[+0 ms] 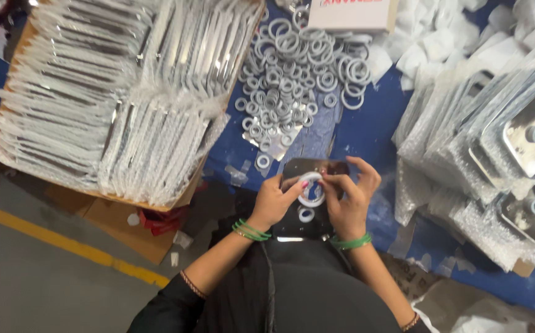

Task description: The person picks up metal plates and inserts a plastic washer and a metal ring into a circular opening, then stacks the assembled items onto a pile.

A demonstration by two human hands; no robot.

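Observation:
My left hand [273,200] and my right hand [349,196] meet over a shiny dark metal plate [309,168] that rests against my lap at the table edge. Both pinch a white ring [311,190] held flat against the plate. A smaller white ring [306,214] sits on the plate just below it. Green bangles circle both wrists.
A heap of white rings [292,74] lies on the blue table [366,129] ahead. A cardboard box [113,92] of bagged plates stands at left. Bubble-wrapped metal plates with rings [514,148] pile up at right. White scraps [440,37] and a pale box [351,13] lie beyond.

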